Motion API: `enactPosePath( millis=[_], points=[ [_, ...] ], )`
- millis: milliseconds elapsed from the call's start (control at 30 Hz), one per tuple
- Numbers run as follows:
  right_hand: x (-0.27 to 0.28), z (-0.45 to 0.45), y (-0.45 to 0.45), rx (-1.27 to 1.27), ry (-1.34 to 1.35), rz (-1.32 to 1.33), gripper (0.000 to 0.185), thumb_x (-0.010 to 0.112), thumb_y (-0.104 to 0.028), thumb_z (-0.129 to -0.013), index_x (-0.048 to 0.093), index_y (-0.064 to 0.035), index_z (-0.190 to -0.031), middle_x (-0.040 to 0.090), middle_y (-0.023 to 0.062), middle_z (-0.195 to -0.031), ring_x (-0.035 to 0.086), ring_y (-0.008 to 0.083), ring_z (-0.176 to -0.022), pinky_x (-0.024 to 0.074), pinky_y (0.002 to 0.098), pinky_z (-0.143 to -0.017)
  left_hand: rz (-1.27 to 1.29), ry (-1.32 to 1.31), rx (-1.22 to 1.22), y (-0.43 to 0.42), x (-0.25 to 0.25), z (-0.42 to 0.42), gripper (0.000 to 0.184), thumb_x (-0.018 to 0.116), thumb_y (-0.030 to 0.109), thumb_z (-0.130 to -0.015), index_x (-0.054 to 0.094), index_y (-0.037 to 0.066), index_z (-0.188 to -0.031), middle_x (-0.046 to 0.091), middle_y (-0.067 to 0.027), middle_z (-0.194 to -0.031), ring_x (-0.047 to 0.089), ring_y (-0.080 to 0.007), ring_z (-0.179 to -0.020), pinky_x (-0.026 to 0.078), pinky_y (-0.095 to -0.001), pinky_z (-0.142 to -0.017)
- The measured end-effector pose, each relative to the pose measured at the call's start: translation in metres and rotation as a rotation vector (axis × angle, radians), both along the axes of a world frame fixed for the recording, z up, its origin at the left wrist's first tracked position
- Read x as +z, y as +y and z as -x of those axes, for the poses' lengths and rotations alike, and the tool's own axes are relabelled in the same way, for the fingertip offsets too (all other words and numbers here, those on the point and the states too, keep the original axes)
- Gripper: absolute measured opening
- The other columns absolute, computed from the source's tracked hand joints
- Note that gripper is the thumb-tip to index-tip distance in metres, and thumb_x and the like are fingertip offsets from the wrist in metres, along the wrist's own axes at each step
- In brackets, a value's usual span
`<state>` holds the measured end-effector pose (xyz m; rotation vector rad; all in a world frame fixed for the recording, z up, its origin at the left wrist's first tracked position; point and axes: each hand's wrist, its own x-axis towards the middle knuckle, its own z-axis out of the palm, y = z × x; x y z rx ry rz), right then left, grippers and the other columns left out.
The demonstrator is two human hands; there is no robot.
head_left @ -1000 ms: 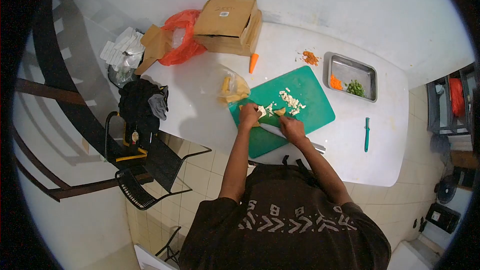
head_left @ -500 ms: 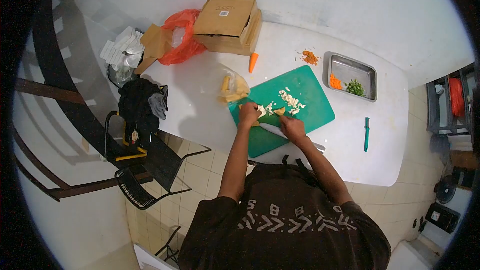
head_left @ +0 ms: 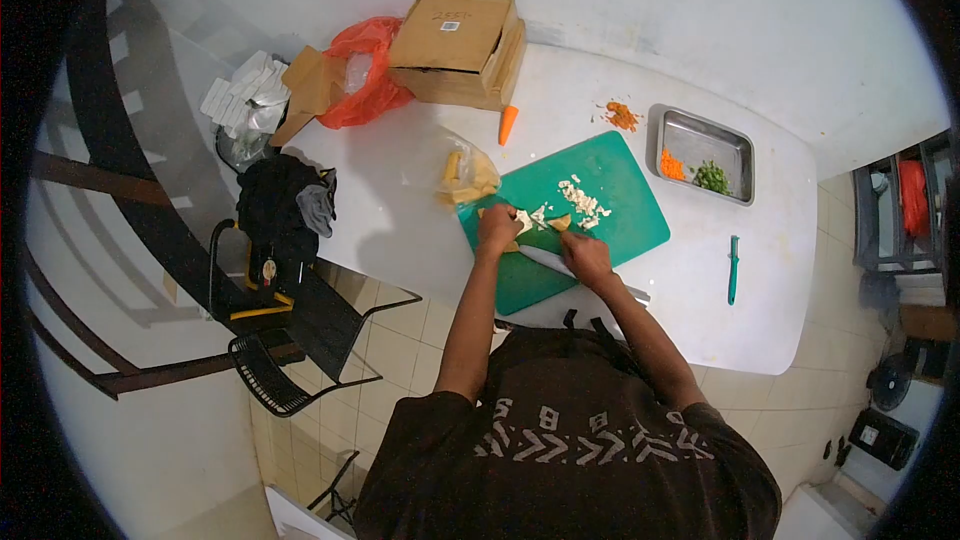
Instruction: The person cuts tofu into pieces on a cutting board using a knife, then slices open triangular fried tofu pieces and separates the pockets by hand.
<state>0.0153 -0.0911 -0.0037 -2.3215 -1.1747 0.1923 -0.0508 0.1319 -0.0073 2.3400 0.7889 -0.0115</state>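
My left hand (head_left: 497, 230) is closed on a pale piece of yellow-skinned tofu (head_left: 523, 223) at the left part of the green cutting board (head_left: 630, 175). The fingers of my right hand (head_left: 587, 256) pinch another yellow-brown tofu piece (head_left: 560, 223) a little to the right. A knife (head_left: 544, 259) lies on the board, its blade between my hands and partly covered by the right one. Small white diced bits (head_left: 585, 204) are scattered beyond my hands. More yellow blocks sit in a clear plastic bag (head_left: 468, 180) at the board's left corner.
A metal tray (head_left: 741, 130) holds chopped orange and green vegetables. Nearby are orange peelings (head_left: 620, 116), a carrot piece (head_left: 508, 125) and a green peeler (head_left: 734, 270). Cardboard boxes (head_left: 455, 35) and a red plastic bag (head_left: 370, 50) stand at the back; a black chair (head_left: 325, 330) is at left.
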Motion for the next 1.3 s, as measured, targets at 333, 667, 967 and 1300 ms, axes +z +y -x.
enactPosePath(
  millis=[333, 667, 967, 1300],
  points=[
    [0.001, -0.001, 0.001, 0.064, -0.016, -0.042, 0.007, 0.059, -0.015, -0.087, 0.055, -0.0093, -0.091, 0.065, 0.0146, -0.077, 0.065, 0.0383, -0.066, 0.0502, 0.0503, -0.056, 0.032, 0.067, 0.013, 0.003, -0.003, -0.002, 0.017, 0.074, 0.019, -0.069, 0.073, 0.009, -0.082, 0.071, -0.0139, -0.08, 0.069, -0.0328, -0.077, 0.054, -0.043, -0.07],
    [0.004, 0.0, 0.005, 0.025, -0.008, -0.048, 0.008, 0.059, -0.016, -0.087, 0.055, -0.0087, -0.089, 0.065, 0.0153, -0.077, 0.065, 0.0384, -0.066, 0.0504, 0.0511, -0.057, 0.038, 0.036, 0.047, 0.0, -0.003, 0.0, 0.018, 0.073, 0.02, -0.069, 0.073, 0.009, -0.083, 0.071, -0.0144, -0.081, 0.069, -0.0331, -0.078, 0.055, -0.044, -0.071],
    [0.004, -0.002, 0.007, 0.025, 0.023, 0.011, 0.007, 0.057, -0.015, -0.088, 0.055, -0.0091, -0.088, 0.066, 0.0148, -0.079, 0.065, 0.0383, -0.069, 0.0505, 0.0511, -0.058, 0.016, 0.042, 0.044, 0.001, -0.007, 0.0, 0.021, 0.074, 0.02, -0.07, 0.075, 0.011, -0.089, 0.072, -0.0141, -0.084, 0.07, -0.0325, -0.081, 0.056, -0.0427, -0.074],
    [0.006, -0.001, 0.01, -0.034, 0.078, 0.048, 0.009, 0.057, -0.017, -0.091, 0.059, -0.0099, -0.095, 0.068, 0.0148, -0.086, 0.066, 0.0385, -0.072, 0.0519, 0.0512, -0.063, 0.056, 0.109, 0.052, -0.002, 0.0, -0.002, 0.03, 0.075, 0.02, -0.072, 0.074, 0.015, -0.101, 0.073, -0.0122, -0.092, 0.07, -0.0308, -0.088, 0.056, -0.0418, -0.078]
  ],
)
